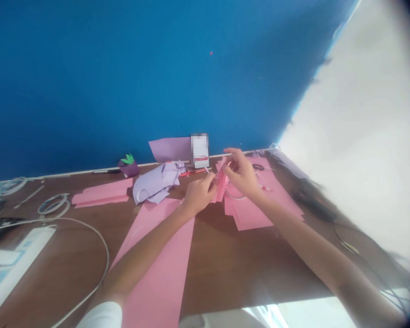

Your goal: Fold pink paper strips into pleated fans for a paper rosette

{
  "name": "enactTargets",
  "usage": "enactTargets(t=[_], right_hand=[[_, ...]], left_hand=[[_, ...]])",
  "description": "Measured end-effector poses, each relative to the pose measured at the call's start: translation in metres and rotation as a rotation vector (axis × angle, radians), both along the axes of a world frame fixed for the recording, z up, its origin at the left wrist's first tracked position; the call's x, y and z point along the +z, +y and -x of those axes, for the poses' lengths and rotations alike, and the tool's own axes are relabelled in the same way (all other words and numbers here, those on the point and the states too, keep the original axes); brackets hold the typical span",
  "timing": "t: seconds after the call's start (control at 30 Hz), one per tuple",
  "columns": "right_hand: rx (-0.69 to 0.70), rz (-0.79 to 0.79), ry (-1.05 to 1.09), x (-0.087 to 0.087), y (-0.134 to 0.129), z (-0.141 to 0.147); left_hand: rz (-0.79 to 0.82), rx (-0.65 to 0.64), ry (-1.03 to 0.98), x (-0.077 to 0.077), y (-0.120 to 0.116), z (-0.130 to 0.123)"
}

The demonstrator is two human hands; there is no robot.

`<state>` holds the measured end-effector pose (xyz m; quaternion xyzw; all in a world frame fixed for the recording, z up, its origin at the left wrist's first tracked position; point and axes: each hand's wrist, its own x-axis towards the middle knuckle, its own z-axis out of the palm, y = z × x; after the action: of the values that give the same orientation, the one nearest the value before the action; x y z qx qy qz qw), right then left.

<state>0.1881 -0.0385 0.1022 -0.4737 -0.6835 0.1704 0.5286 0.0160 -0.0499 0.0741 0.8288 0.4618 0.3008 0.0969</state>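
Between my two hands, a small piece of folded pink paper [221, 186] is held up above the table. My left hand [200, 193] pinches its left edge with thumb and fingers. My right hand [242, 173] grips the upper right side, thumb and fingers closed on it. Behind my right hand lie several pink sheets [287, 200], partly hidden by the forearm. A long pink sheet [164, 273] lies flat under my left forearm.
Crumpled purple paper [157, 182], a purple and green paper piece [128, 165] and folded pink paper [104, 192] lie left. A phone [200, 150] leans on the blue wall. A power strip [17, 269] and a cable [104, 241] occupy the left side; scissors [258, 167] sit right.
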Motion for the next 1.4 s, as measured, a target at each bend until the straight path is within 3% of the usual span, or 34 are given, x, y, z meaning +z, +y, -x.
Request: enactTargets(t=[0.27,0.9,1.13,1.4], right_hand=[[-0.009,0.049,0.024,0.008,0.002,-0.007],[-0.071,0.022,0.004,0.002,0.005,-0.006],[0.012,0.009,0.053,-0.002,0.003,-0.004],[0.072,-0.015,-0.107,-0.003,0.002,-0.001]], left_hand=[[-0.015,0.014,0.041,-0.001,0.000,0.000],[0.029,-0.006,-0.014,0.001,0.000,0.001],[0.057,-0.020,-0.139,0.003,0.000,0.000],[0.162,-0.071,-0.283,0.002,0.002,-0.001]])
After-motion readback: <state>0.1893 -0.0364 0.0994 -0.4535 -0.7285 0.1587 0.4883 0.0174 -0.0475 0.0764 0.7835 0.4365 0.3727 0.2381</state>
